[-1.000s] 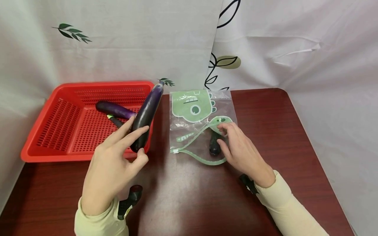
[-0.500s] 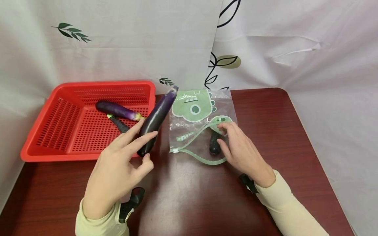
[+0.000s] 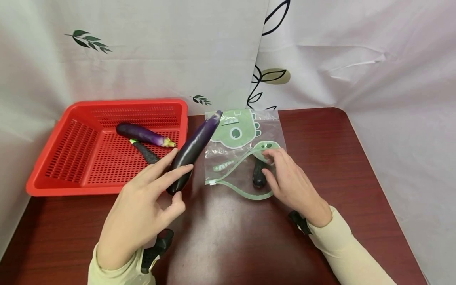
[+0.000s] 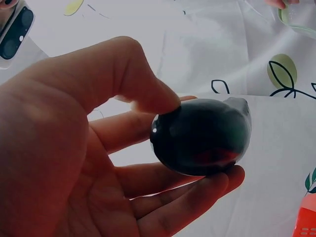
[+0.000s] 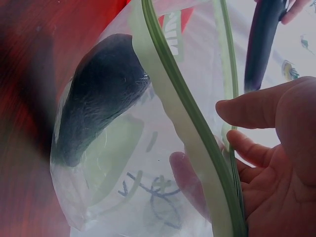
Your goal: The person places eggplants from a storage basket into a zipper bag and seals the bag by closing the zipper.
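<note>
My left hand holds a dark purple eggplant near its rounded end, thumb on one side and fingers on the other. The eggplant tilts up to the right between the basket and the bag, its stem end over the bag in the head view. My right hand holds the green-edged rim of a clear zip bag; in the right wrist view a finger shows through the plastic. The bag's mouth gapes. Inside lies a dark, pear-shaped vegetable, its kind unclear.
A red perforated basket stands at the left. Another eggplant and a slim dark vegetable with a bright green tip lie in it. White patterned cloth hangs behind the dark wooden table.
My left hand has moved right with the eggplant, away from the basket and toward the bag, lowering it slightly. The right hand and the bag have stayed in place.
</note>
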### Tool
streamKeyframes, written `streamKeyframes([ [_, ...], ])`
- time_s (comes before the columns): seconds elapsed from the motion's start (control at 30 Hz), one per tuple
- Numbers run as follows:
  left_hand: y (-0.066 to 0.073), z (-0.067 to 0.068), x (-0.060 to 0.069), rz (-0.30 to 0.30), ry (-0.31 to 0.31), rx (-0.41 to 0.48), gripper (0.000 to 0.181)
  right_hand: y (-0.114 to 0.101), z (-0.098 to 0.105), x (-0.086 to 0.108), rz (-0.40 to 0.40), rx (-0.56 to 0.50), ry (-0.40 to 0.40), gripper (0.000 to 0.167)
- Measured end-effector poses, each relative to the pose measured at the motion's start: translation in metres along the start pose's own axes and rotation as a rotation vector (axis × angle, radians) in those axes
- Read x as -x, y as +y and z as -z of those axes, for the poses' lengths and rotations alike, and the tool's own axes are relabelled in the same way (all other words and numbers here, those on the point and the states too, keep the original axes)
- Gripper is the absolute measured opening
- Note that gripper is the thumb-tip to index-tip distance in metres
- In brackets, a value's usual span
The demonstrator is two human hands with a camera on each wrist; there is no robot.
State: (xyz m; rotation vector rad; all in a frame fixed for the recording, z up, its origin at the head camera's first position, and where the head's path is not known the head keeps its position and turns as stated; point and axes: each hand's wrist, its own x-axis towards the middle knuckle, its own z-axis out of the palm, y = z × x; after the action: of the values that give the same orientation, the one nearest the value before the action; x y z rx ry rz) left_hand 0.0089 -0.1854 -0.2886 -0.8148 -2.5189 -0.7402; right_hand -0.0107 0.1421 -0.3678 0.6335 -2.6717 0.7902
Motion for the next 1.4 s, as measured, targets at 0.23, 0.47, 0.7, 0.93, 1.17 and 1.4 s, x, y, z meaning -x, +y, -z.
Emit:
streamKeyframes([
  [0.23,0.0017,0.0033,0.0003,-0.020,-0.020,0.016,0.054,0.0003,0.0001,0.0002,0.002,0.001,0.008,0.043],
  [0.47,0.0021,0.0050,0.0001,-0.051,-0.051,0.031,0.055,0.0006,0.0007,-0.0002,0.003,0.007,0.007,0.043],
  [0.7,0.0015,0.0060,0.0021,-0.081,-0.080,0.049,0.055,0.0006,0.0009,-0.0004,0.001,0.007,0.003,0.044],
  [0.93,0.0023,0.0066,0.0039,-0.135,-0.102,0.064,0.058,0.0001,0.0005,0.0000,-0.006,0.005,0.002,0.044],
  [1.17,0.0049,0.0064,0.0050,-0.177,-0.157,0.121,0.058,0.0002,0.0002,0.0002,-0.006,0.006,0.002,0.044],
  [1.4,0.0063,0.0051,0.0052,-0.228,-0.189,0.135,0.059,0.0000,0.0007,-0.0005,-0.002,0.007,0.008,0.043],
])
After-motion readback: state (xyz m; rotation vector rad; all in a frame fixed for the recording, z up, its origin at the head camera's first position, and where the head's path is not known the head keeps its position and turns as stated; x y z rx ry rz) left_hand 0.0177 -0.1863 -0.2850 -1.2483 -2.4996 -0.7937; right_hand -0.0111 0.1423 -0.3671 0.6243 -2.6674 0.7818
